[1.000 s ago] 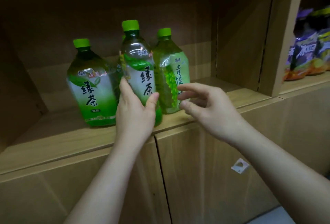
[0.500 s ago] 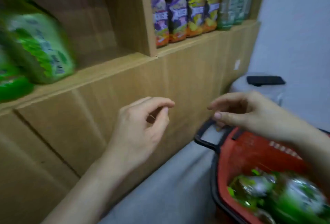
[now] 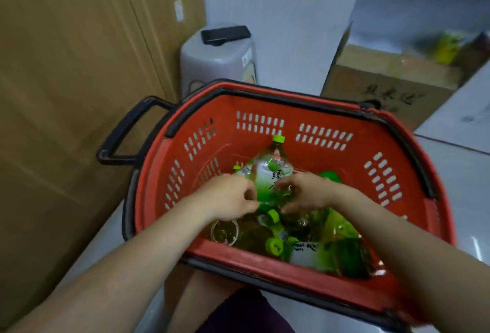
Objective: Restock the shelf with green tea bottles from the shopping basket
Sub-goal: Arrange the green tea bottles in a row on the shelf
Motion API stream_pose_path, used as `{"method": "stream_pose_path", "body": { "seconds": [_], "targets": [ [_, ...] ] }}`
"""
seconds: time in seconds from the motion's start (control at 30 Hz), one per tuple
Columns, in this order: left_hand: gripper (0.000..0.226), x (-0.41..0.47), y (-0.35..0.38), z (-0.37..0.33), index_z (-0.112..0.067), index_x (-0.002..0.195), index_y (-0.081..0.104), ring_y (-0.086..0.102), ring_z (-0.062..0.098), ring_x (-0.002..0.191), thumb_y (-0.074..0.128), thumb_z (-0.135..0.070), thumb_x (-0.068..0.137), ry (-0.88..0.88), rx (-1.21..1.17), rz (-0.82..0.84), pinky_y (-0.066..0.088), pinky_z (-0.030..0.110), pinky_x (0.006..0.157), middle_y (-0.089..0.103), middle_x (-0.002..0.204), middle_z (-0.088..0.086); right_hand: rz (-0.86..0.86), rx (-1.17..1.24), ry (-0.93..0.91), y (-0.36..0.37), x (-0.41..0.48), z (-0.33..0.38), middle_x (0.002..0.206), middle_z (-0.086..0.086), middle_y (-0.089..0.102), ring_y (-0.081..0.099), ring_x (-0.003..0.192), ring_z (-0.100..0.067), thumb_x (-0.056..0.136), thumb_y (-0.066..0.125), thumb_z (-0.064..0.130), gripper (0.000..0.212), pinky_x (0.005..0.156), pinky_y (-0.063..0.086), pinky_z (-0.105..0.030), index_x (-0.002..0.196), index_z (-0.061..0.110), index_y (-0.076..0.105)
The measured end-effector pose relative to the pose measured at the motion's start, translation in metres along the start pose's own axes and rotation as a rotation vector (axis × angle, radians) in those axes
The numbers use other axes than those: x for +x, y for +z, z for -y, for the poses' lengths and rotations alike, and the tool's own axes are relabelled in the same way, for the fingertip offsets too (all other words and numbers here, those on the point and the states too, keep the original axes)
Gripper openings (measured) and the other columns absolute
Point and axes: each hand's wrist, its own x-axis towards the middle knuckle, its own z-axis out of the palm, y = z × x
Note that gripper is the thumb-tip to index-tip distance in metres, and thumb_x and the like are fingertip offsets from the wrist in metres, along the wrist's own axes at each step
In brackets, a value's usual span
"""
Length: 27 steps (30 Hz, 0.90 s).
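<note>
The floor [image 3: 456, 179] is grey. A wooden cupboard [image 3: 66, 67] stands on my left, and past the basket there is a grey bin [image 3: 217, 65] with a black phone [image 3: 225, 34] on top. A cardboard box [image 3: 384, 80] sits to the right. I cannot see the shelf from here.

The red basket [image 3: 331, 120] is right under me, and the green tea is inside it. One bottle, the top bottle [image 3: 267, 173], lies on the pile. Its long way runs straight away from me: the green cap [image 3: 278, 138] points to the far wall of the basket and the fat end points back at my arms. The other bottles [image 3: 336, 248] lie under it and nearer to me, mostly on the right.

My two hands are on this bottle, one on each side. The left hand [image 3: 228, 200] has bent fingers against its left side. The right hand [image 3: 307, 190] has bent fingers over its right side. The picture is a bit blurry, but I think both hands hold it between them, down near the fat end. Neither hand is nearer than the other.

So the lift should go straight up, then I tip the cap up so it stands. My worry is the smooth, round sides, which could slip
</note>
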Motion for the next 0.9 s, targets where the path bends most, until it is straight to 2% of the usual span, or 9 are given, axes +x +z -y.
{"method": "stream_pose_path", "body": {
  "seconds": [0.13,0.2,0.3,0.4,0.53,0.63,0.7,0.8,0.9],
  "targets": [
    [0.060,0.019,0.029,-0.008,-0.016,0.126,0.058,0.058,0.027,0.111,0.058,-0.058,0.083,-0.132,0.265,0.411,0.046,0.030,0.085,0.062,0.122,0.007,0.108,-0.328,-0.014,0.025,0.011,-0.011,0.143,0.004,0.044,0.036,0.134,-0.025,0.069,0.079,0.045,0.081,0.105,0.034,-0.053,0.140,0.033,0.042],
    [0.068,0.020,0.034,-0.007,-0.015,0.129,0.055,0.057,0.028,0.115,0.066,-0.058,0.078,-0.202,0.375,0.499,0.046,0.032,0.090,0.058,0.130,0.006,0.074,-0.425,0.006,0.033,0.011,-0.012,0.145,0.004,0.037,0.030,0.136,-0.026,0.069,0.079,0.041,0.085,0.103,0.028,-0.058,0.142,0.035,0.037],
    [0.050,0.021,0.030,0.001,-0.022,0.109,0.066,0.062,0.026,0.105,0.073,-0.051,0.069,-0.244,0.381,0.340,0.052,0.034,0.083,0.065,0.117,0.001,-0.016,-0.460,-0.001,0.038,0.010,-0.012,0.138,0.002,0.041,0.036,0.132,-0.027,0.070,0.080,0.031,0.082,0.101,0.029,-0.055,0.141,0.033,0.039],
    [0.041,0.009,0.007,0.014,-0.028,0.092,0.067,0.064,0.022,0.093,0.071,-0.057,0.063,-0.315,0.199,0.087,0.051,0.031,0.074,0.067,0.099,-0.006,-0.106,-0.403,0.010,0.027,0.011,-0.007,0.134,0.002,0.044,0.043,0.127,-0.025,0.072,0.079,0.028,0.076,0.099,0.032,-0.048,0.139,0.029,0.043],
    [0.026,-0.030,-0.039,0.026,-0.037,0.086,0.062,0.059,0.010,0.069,0.065,-0.053,0.066,-0.291,-0.062,-0.214,0.045,0.027,0.062,0.062,0.074,-0.016,-0.330,0.072,-0.019,-0.026,-0.004,0.014,0.125,0.005,0.052,0.051,0.115,-0.016,0.069,0.082,0.035,0.073,0.100,0.045,-0.034,0.134,0.023,0.051],
    [0.030,-0.064,-0.063,0.035,-0.040,0.094,0.066,0.061,0.010,0.080,0.060,-0.045,0.064,-0.206,-0.351,-0.458,0.049,0.030,0.071,0.064,0.084,-0.019,-0.396,0.468,-0.140,-0.062,-0.025,0.039,0.108,0.011,0.066,0.064,0.091,-0.001,0.065,0.080,0.038,0.056,0.080,0.048,-0.011,0.117,0.023,0.063],
    [0.034,-0.082,-0.070,0.040,-0.037,0.091,0.071,0.063,0.011,0.078,0.059,-0.035,0.060,-0.145,-0.658,-0.617,0.051,0.034,0.073,0.069,0.088,-0.010,-0.383,0.708,-0.209,-0.071,-0.034,0.058,0.103,0.011,0.069,0.069,0.085,-0.001,0.069,0.077,0.035,0.048,0.074,0.052,-0.012,0.115,0.027,0.063],
    [0.030,-0.102,-0.077,0.049,-0.025,0.081,0.075,0.063,0.021,0.071,0.059,-0.016,0.058,-0.130,-1.127,-0.836,0.054,0.036,0.060,0.069,0.083,0.005,-0.411,0.973,-0.293,-0.078,-0.034,0.083,0.105,0.003,0.069,0.070,0.086,-0.009,0.075,0.078,0.027,0.041,0.070,0.053,-0.018,0.114,0.022,0.064],
    [0.032,-0.119,-0.073,0.051,-0.016,0.083,0.067,0.063,0.029,0.075,0.053,-0.006,0.056,-0.047,-1.628,-0.796,0.053,0.039,0.063,0.066,0.086,0.007,-0.357,1.380,-0.363,-0.083,-0.028,0.113,0.093,-0.014,0.068,0.065,0.085,-0.030,0.075,0.062,0.022,0.021,0.075,0.053,-0.039,0.093,0.011,0.068]
  ]
}}
